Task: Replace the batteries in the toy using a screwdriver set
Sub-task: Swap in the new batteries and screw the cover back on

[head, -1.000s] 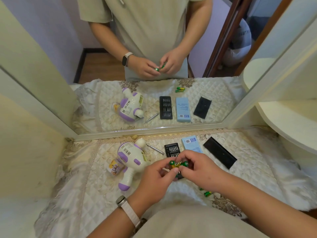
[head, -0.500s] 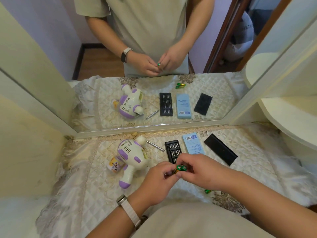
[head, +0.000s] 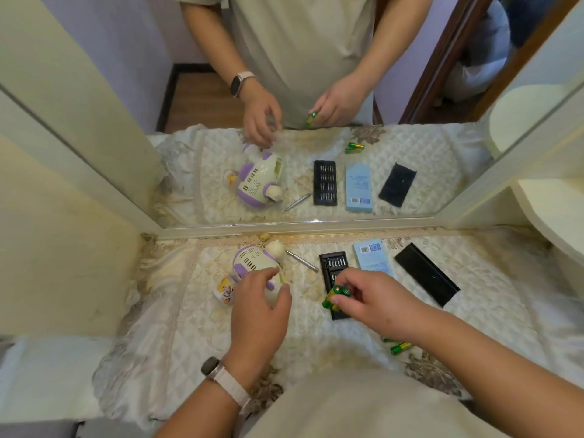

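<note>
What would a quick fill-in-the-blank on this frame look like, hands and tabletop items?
1. The right hand holds green ____.
2. The left hand reaches onto the white and ____ toy.
3. The silver screwdriver lies between the toy and the open black ____ case.
4. The wrist with the watch is the ____ one.

Missing words: batteries; purple; bit; left
</note>
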A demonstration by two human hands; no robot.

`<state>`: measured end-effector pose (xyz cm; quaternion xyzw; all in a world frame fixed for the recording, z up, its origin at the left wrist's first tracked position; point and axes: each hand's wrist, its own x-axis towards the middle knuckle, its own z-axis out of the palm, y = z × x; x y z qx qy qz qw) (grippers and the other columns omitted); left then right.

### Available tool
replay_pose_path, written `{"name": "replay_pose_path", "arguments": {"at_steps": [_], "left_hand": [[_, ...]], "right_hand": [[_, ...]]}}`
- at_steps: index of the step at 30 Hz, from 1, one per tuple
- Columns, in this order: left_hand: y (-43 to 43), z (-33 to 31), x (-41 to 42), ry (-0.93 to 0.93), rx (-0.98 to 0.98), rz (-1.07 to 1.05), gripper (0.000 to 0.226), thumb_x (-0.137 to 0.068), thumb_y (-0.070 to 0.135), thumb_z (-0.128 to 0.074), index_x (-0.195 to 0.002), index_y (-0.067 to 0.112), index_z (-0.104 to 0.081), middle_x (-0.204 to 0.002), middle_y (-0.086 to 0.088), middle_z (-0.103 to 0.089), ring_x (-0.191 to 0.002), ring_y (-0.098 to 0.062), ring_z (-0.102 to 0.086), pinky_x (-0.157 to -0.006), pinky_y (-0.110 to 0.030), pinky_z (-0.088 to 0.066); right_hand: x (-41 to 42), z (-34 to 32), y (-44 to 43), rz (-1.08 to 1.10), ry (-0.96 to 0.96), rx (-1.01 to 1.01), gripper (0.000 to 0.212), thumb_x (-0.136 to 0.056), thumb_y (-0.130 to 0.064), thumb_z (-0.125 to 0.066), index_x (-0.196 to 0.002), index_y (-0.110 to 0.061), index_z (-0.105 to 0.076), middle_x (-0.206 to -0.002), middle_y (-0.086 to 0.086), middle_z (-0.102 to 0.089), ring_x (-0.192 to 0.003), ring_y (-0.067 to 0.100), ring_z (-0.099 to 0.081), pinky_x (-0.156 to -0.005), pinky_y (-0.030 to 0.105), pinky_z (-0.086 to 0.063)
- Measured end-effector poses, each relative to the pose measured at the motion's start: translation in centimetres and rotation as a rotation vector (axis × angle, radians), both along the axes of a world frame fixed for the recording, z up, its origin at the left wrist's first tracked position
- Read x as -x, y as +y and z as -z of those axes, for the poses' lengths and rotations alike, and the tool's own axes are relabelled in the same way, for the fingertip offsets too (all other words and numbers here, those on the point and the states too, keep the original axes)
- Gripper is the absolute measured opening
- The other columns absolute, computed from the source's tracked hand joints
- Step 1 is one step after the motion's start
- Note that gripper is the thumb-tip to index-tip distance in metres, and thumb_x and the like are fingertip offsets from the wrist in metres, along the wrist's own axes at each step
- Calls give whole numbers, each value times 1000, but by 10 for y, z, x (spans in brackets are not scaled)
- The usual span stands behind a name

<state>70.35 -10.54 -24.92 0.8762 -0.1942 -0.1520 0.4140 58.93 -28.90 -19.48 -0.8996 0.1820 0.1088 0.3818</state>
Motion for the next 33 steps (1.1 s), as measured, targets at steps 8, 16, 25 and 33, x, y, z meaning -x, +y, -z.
{"name": "replay_pose_path", "arguments": {"at_steps": [8,16,25,33], "left_hand": [[3,41,-24,338,-103,-368,88,-67,77,-63,-132,20,-45,-129,0,-54,-113,-22,-58,-92,-48,-53],[-19,40,-22,512,-51,-441,83,-61,67,-74,-122,27,-35,-103,14,-55,-95,-16,-61,-90,-46,-54],[-1,20,10,575,244,-460,47,-85,41,-73,-123,25,-50,-112,5,-66,-97,-12,-65,-71,-29,-49],[20,-10,52,641,469,-341,27,-96,28,-59,-122,21,-61,-107,-5,-75,-89,-18,-71,-62,-28,-51]], "right_hand": [[-6,19,-1,69,-5,-109,10,-90,-39,-62,-90,-32,-55,-66,-11,-53,-56,-2,-49,-54,15,-37],[1,27,-9,72,17,-154,12,-91,-38,-62,-97,-28,-58,-67,-9,-54,-55,-6,-50,-53,14,-36],[1,7,-9,83,-66,-242,3,-90,-33,-64,-90,-33,-61,-69,-8,-61,-55,-2,-48,-57,18,-41],[-3,-25,19,-52,-198,-151,7,-90,-39,-61,-95,-40,-56,-75,-9,-63,-67,8,-56,-67,30,-48]]}}
